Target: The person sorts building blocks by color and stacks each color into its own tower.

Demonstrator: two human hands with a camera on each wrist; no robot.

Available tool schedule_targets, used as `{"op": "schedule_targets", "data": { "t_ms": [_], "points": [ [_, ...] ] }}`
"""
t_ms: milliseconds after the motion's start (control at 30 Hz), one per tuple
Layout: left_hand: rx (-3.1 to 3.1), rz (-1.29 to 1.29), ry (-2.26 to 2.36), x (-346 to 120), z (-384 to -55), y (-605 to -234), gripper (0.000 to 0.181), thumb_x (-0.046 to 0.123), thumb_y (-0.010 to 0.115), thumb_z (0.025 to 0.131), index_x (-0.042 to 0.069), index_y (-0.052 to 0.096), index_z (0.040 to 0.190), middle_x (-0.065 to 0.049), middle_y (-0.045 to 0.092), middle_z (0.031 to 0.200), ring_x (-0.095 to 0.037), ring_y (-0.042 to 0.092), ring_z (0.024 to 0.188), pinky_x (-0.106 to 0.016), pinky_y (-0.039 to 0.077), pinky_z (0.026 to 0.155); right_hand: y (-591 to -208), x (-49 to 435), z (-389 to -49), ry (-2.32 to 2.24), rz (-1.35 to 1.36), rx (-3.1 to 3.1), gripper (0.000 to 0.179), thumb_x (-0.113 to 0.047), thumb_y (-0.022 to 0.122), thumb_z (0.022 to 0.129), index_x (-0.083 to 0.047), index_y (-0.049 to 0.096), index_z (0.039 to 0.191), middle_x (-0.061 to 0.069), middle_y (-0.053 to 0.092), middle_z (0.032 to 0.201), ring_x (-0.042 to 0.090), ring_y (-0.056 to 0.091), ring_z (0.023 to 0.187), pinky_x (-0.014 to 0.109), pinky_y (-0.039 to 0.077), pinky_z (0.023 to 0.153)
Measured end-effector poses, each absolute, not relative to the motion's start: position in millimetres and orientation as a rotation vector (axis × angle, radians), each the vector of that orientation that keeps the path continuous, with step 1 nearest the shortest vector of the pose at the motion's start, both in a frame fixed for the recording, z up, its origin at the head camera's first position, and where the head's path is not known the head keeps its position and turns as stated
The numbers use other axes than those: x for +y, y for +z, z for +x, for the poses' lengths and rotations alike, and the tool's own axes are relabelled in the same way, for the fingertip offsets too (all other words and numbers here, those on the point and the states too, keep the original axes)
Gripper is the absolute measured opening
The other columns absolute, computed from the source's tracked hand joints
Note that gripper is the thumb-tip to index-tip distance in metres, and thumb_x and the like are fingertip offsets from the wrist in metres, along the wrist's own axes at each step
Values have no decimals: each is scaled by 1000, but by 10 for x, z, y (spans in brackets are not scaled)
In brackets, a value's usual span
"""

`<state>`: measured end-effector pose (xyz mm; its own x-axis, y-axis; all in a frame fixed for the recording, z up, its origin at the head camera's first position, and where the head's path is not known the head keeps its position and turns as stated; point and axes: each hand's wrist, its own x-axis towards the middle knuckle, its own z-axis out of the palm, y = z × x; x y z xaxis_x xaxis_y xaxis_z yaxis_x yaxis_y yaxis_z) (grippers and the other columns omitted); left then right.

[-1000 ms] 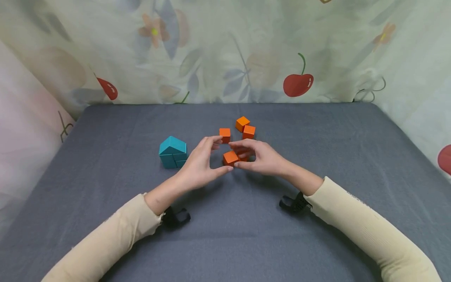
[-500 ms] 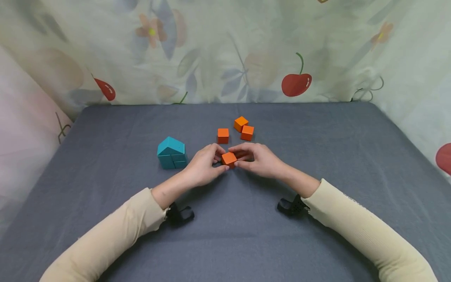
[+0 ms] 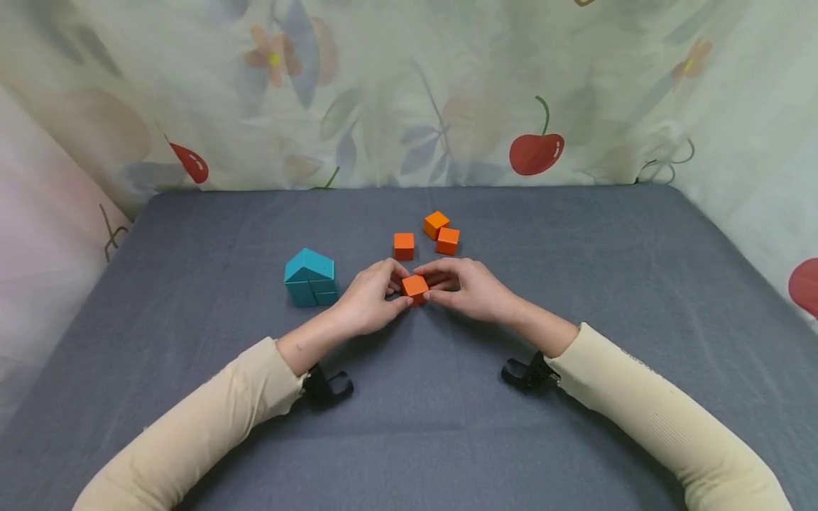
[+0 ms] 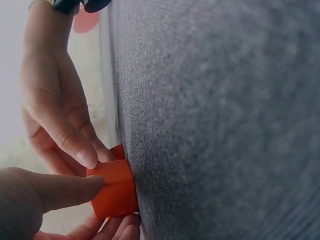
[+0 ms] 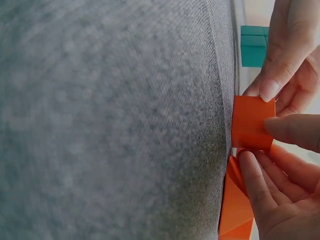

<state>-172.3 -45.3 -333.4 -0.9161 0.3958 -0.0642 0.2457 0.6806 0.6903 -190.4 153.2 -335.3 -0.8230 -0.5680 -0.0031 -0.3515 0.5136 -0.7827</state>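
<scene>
An orange cube point(image 3: 415, 286) sits on the grey cloth between both hands. My left hand point(image 3: 373, 298) holds its left side; in the left wrist view the left thumb point(image 4: 75, 190) lies on its near face, with fingertips at its side. My right hand point(image 3: 469, 289) holds the other side, its thumb point(image 5: 292, 129) against the near face in the right wrist view. More orange block pieces point(image 5: 236, 202), one with a triangular face, show beside the right fingers there; in the head view that hand hides what lies under it.
A teal block house point(image 3: 311, 278) with a pitched roof stands left of the left hand. Behind the hands lie three more orange blocks, one on its own point(image 3: 404, 246) and a close pair point(image 3: 447, 240). A patterned curtain point(image 3: 383, 92) hangs along the table's back edge.
My left hand has moved in from being spread apart on the left to hold the orange cube. The right hand has stayed at the cube, and the last half second shows almost no motion.
</scene>
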Motion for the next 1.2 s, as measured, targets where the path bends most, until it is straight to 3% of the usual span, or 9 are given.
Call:
{"op": "schedule_targets", "data": {
  "t_ms": [700,1200],
  "points": [
    [2681,526,1089,-456,-1790,-3358,34,11,65,91,0,53,120,-16,56,119,-27,56,106,-38,48,97,-3333,1600,-1963,-1142,-639,2594,43,-9,66,90,0,57,130,16,60,129,28,64,109,38,53,91],
    [2723,461,1052,-525,-1776,-3338,32,12,63,93,1,52,121,-16,56,117,-28,54,104,-38,47,95,-3297,1310,-2096,-1252,-419,2675,44,-12,63,92,-3,53,134,16,58,132,28,61,116,39,52,94]
  ]
}}
